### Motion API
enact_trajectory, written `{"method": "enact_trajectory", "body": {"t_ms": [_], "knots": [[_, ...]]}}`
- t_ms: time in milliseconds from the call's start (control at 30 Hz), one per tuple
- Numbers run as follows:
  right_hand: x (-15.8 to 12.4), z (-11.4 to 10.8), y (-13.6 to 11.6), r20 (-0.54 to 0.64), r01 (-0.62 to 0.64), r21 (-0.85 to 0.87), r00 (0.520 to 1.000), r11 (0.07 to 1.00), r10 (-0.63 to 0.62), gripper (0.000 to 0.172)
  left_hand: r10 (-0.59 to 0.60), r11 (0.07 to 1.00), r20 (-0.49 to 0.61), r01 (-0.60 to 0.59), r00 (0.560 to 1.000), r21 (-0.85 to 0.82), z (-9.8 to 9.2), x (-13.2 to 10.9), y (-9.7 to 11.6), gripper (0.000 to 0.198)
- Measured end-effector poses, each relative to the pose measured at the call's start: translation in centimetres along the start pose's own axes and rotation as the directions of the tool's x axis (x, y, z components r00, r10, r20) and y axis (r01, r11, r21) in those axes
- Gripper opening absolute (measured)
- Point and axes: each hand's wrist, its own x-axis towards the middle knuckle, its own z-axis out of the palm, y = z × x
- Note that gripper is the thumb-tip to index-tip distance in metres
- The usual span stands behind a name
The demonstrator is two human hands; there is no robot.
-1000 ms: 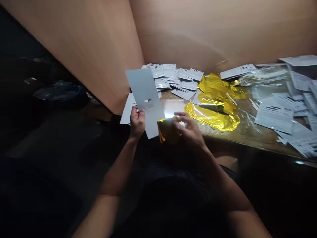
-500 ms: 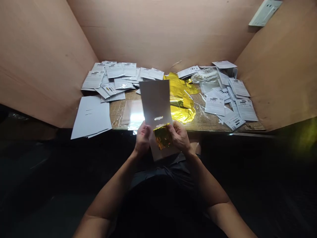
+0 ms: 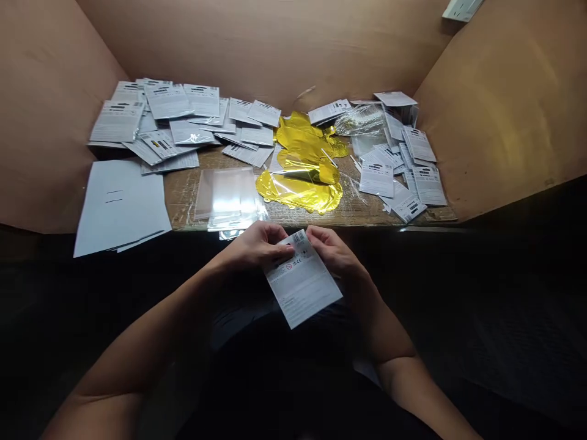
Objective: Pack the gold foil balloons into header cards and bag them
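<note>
Handling: a printed white card [image 3: 302, 287], held in front of the body just short of the bench edge, tilted, with its barcode corner [image 3: 298, 239] uppermost.

Left hand [image 3: 257, 247]: grasping the card's upper left edge, fingers curled over the face, near the barcode.

Right hand [image 3: 332, 252]: grasping the card's upper right edge, fingers bent; the card sits between both hands, and neither hand is released.

Card face: small black print and compliance marks show beside the barcode; the finer text is too small to read.

Nearest items: a stack of clear plastic sleeves [image 3: 224, 195] lies on the bench just ahead of the hands, not touching them. Crumpled gold foil balloons [image 3: 302, 194] lie in a loose heap to its right.

Left of bench: a pile of plain white sheets [image 3: 119, 208] overhangs the edge, with a spread of printed cards [image 3: 169, 122] behind it.

Right of bench: a second spread of printed cards [image 3: 413, 171] lies beside a clear bag [image 3: 360, 120].

Surroundings: a wooden bench top [image 3: 183, 189], enclosed by cardboard walls [image 3: 504, 104].

Progress: judged well short of finished. One card is in hand, while many cards, the foil and the sleeves lie loose. Some cards look glossy; whether they are sleeved cannot be told.
</note>
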Motion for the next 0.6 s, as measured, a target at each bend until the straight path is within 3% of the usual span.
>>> {"method": "enact_trajectory", "body": {"t_ms": [100, 167, 233, 300, 333, 400, 433, 467, 533, 600], "knots": [[-0.3, 0.5, 0.9, -0.008, 0.053, 0.001, 0.999, 0.999, -0.053, 0.061, -0.04, 0.999, 0.099, 0.036, 0.994, 0.036, -0.3, 0.8, 0.5, 0.05], [0.3, 0.9, 1.8, -0.174, 0.15, -0.024, 0.973, 0.988, -0.152, 0.057, -0.043, 0.998, 0.115, 0.047, 0.992, -0.033, 0.3, 1.4, 0.5, 0.052], [1.8, 0.3, 2.3, -0.325, 0.216, -0.071, 0.918, 0.974, -0.227, 0.055, -0.02, 0.986, 0.064, 0.03, 0.998, -0.162, 1.4, 1.8, 0.1, 0.055], [4.3, -2.1, 1.8, -0.387, 0.218, -0.173, 0.882, 0.96, -0.27, 0.052, 0.0, 0.965, -0.014, -0.004, 1.0, -0.263, 2.7, 2.0, -0.5, 0.054], [5.9, -4.0, 1.1, -0.392, 0.193, -0.263, 0.874, 0.945, -0.287, 0.05, -0.002, 0.956, -0.057, -0.015, 0.998, -0.292, 3.1, 2.2, -0.8, 0.052], [9.5, -8.7, -0.9, -0.504, 0.091, -0.493, 0.781, 0.865, -0.369, 0.042, -0.049, 0.939, -0.123, 0.003, 0.991, -0.345, 3.7, 2.8, -1.1, 0.048], [11.3, -11.1, -2.1, -0.548, -0.019, -0.603, 0.737, 0.798, -0.396, 0.037, -0.09, 0.928, -0.132, 0.035, 0.987, -0.37, 3.7, 3.2, -1.1, 0.046], [13.1, -13.2, -3.3, -0.569, -0.143, -0.678, 0.724, 0.721, -0.39, 0.032, -0.13, 0.918, -0.131, 0.07, 0.983, -0.39, 3.6, 3.6, -1.0, 0.044], [15.9, -16.1, -5.7, -0.582, -0.354, -0.746, 0.759, 0.563, -0.293, 0.032, -0.185, 0.903, -0.111, 0.124, 0.976, -0.411, 3.1, 4.3, -0.5, 0.042], [17.5, -17.2, -7.7, -0.554, -0.434, -0.785, 0.812, 0.441, -0.186, 0.036, -0.205, 0.896, -0.125, 0.134, 0.971, -0.422, 2.4, 4.7, 0.0, 0.042]]}}
